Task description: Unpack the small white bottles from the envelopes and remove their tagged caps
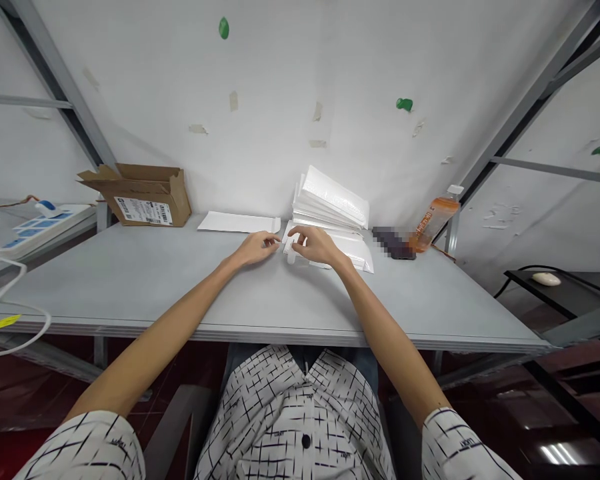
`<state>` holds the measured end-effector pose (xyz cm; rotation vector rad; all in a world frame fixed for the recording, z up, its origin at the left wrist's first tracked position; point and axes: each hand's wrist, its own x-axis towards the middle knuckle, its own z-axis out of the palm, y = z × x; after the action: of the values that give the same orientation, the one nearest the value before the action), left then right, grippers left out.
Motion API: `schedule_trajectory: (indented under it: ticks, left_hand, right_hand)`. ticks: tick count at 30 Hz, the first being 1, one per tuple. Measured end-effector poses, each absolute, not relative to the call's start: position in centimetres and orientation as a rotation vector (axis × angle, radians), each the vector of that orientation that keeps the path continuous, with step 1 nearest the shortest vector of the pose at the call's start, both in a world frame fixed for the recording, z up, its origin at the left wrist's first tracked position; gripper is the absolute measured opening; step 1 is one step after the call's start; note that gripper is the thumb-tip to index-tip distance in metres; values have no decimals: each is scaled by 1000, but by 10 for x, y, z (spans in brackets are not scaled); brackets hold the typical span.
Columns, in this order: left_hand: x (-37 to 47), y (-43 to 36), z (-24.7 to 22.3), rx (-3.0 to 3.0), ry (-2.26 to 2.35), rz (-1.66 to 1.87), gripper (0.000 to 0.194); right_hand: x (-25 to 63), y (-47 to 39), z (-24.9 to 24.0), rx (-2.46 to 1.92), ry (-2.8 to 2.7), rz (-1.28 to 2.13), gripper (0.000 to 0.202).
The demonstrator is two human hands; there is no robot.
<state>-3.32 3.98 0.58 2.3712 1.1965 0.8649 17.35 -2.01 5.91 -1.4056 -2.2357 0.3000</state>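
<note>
My left hand (258,247) rests low over the table, fingers loosely curled and apart, with nothing seen in them. Just behind it lies a single flat white mailer (237,223). To its right, my right hand (314,244) arches over the left edge of a pile of white padded mailers (350,247); a gap shows between its thumb and fingers. Below those fingertips a small pale, see-through strip (291,257) sticks out. More white bubble mailers (333,197) fan upward at the back of the pile, against the wall.
An open cardboard box (153,197) stands at the back left of the grey table (145,280). An orange drink bottle (436,220) leans at the back right beside a dark, blurred-out object (394,243). Left is a power strip (45,230); right, a white mouse (546,279).
</note>
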Motion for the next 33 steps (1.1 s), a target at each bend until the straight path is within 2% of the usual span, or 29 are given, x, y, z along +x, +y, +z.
schedule_trajectory:
  ticks: [4,9,14,17,21,26,30,33]
  left_hand:
    - [-28,36,7,2254,1024,849,41]
    - [-17,27,7,2162,914,810,54]
    - [-8,24,1,2254,918,811,33]
    - [-10,28,0,2297,924,827,29]
    - [-34,43,3,2332,1031,799,28]
    - [-83,60,9,2277,1183,750,31]
    - [-113,60,12,2236,1215,730,31]
    - [-127,61,12,2230,1231,726,29]
  right_hand:
    - [178,-19,60,-1368,-2213,349,31]
    - [197,-27,72,-1422,-2217,344,34]
    - [224,-30,69,-1823,-2290,374,30]
    - [226,-27,61,-1953,-2337,480,24]
    - [210,-23,58,-1774,-2331,422,21]
    - [175,-17,59,-1504,-2270,642,24]
    - [147,-3,55,-1366,-2216,465,27]
    - [125,10,52,-1318,-2207,458,17]
